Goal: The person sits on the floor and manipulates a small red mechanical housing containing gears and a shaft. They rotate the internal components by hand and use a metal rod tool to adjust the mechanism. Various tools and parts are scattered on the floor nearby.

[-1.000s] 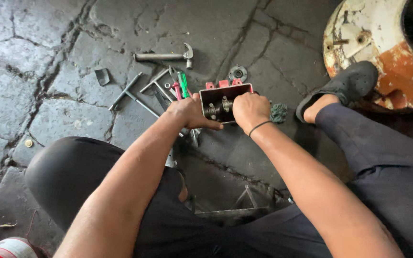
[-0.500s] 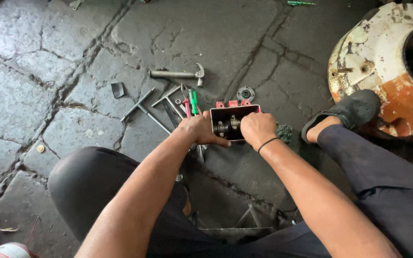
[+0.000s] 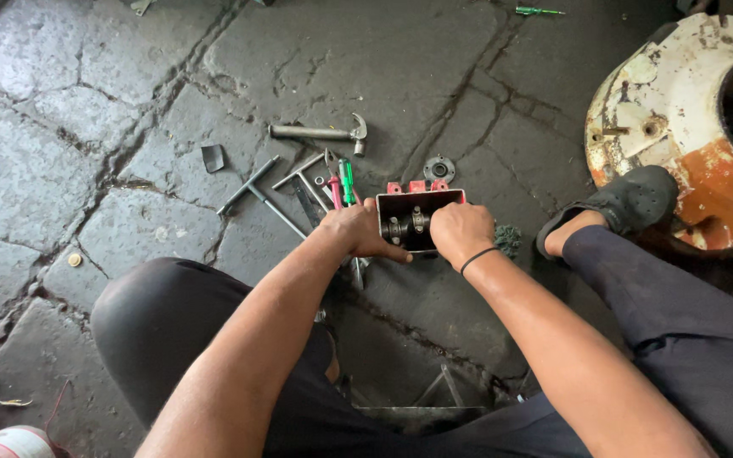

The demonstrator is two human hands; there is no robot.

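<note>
Held thing: a small open red metal box (image 3: 417, 216) with a dark shaft and bearing parts inside; it sits low over the stone floor (image 3: 129, 102), between the person's knees, just in front of the scattered tools
Left hand (image 3: 358, 231): closed around the box's left wall, fingers curled under its lower edge
Right hand (image 3: 461, 233): gripping the right wall; a dark band circles the wrist
Handling: likely heavy for its size, rigid, perhaps greasy; the outer walls look the safest hold, away from the inner shaft
Textures: cracked grey paving; steel hammer (image 3: 320, 132); T-handled wrench (image 3: 256, 193); green-handled screwdriver (image 3: 347, 180); rusty white drum (image 3: 680, 110) at right
</note>
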